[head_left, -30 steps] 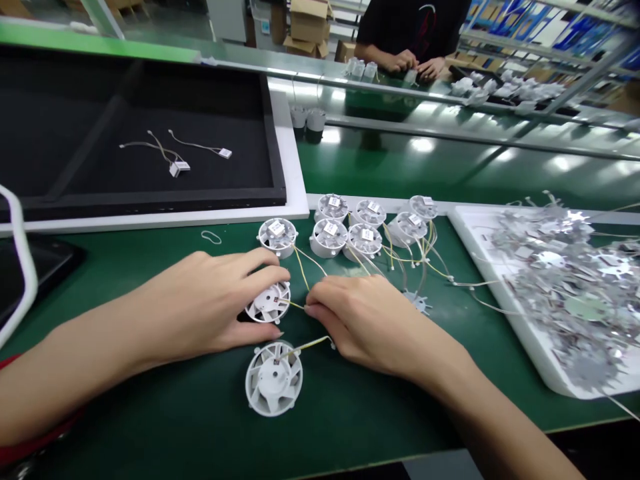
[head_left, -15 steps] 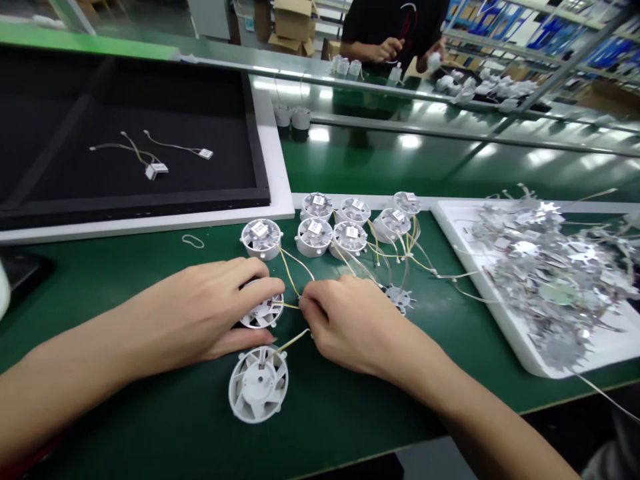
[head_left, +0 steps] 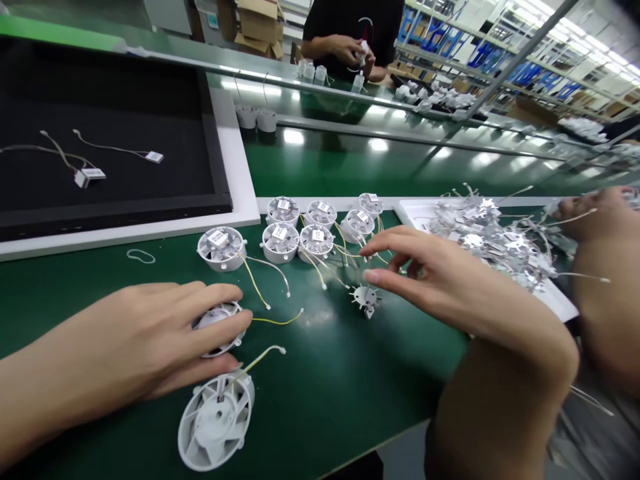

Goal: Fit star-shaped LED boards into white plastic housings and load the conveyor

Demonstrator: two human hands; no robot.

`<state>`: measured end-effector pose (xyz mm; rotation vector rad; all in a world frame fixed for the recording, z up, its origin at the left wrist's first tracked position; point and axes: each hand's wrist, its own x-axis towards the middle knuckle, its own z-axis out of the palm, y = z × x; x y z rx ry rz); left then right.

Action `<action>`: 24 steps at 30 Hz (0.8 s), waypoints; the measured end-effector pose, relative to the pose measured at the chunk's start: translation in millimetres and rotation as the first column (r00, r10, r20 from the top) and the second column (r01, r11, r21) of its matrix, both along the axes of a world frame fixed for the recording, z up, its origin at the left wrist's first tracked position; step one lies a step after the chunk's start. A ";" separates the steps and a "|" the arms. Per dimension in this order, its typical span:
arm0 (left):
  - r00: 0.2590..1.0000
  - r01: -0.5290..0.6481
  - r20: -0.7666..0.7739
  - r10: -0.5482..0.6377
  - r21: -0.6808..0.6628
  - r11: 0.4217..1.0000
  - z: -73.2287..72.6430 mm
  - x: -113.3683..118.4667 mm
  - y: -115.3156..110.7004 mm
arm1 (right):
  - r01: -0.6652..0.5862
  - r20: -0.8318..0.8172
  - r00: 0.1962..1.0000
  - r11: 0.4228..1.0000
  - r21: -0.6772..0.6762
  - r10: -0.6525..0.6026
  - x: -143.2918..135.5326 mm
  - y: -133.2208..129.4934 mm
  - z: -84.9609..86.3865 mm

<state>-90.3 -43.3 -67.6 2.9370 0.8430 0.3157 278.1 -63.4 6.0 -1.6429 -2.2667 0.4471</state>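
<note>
My left hand (head_left: 175, 333) has its fingers curled over a small white round fan (head_left: 220, 313), partly hidden beneath them, with a yellow lead running out to the right. Just below, another white fan (head_left: 216, 420) tilts near my thumb, its lead pointing up and right. My right hand (head_left: 415, 267) hovers with thumb and forefinger apart, right above a star-shaped metal plate (head_left: 367, 299) on the green table. Several white fans with labelled metal plates on top, such as a labelled fan (head_left: 221, 248), stand behind, their leads trailing right.
On the right, a white foam tray (head_left: 410, 212) holds a heap of metal plates with wires; another person's hand (head_left: 595, 213) is at it. A black-lined tray (head_left: 165, 180) with several wired pieces lies back left. Across the bench, a co-worker (head_left: 355, 40) handles a white part.
My right hand has let go of the fan's lead and moved right to the star-shaped plate. My left hand stays on the fan. Another person's arm has appeared on the right; the view has shifted.
</note>
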 end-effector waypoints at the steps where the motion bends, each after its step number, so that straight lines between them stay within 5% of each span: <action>1: 0.998 0.055 -0.038 -0.053 0.035 0.998 2.5 0.5 1.6 | -0.005 0.001 1.000 0.999 -0.045 0.005 1.8 -0.2 -1.2; 6: 0.992 0.119 0.036 -0.121 0.050 0.992 11.6 0.8 7.5 | -0.136 -0.045 0.991 0.970 -0.200 0.130 -3.4 -1.4 3.1; 10: 0.973 0.073 0.221 -0.066 -0.024 0.997 17.0 1.9 4.9 | -0.179 -0.331 0.931 0.983 -0.036 0.157 -13.0 -8.0 10.5; 12: 0.953 0.053 0.301 -0.029 -0.074 0.996 20.0 3.7 1.1 | -0.176 -0.537 0.826 0.984 0.040 0.170 -24.4 -11.4 7.9; 15: 0.910 0.042 0.410 0.061 -0.239 0.970 24.1 7.0 -6.4 | -0.220 -0.812 0.556 0.974 0.061 0.176 -51.3 -13.7 -3.9; 19: 0.880 0.135 0.460 0.115 -0.474 0.870 30.1 11.3 -12.7 | -0.367 -0.969 0.237 0.930 -0.028 0.064 -86.5 -13.5 -19.7; 22: 0.850 0.180 0.496 0.176 -0.588 0.789 35.2 15.5 -13.9 | -0.370 -0.982 0.188 0.928 -0.042 0.031 -96.9 -12.7 -25.2; 24: 0.782 0.140 0.537 0.315 -0.645 0.751 38.7 18.8 -14.6 | -0.270 -0.961 0.273 0.962 -0.037 0.039 -96.8 -11.6 -27.0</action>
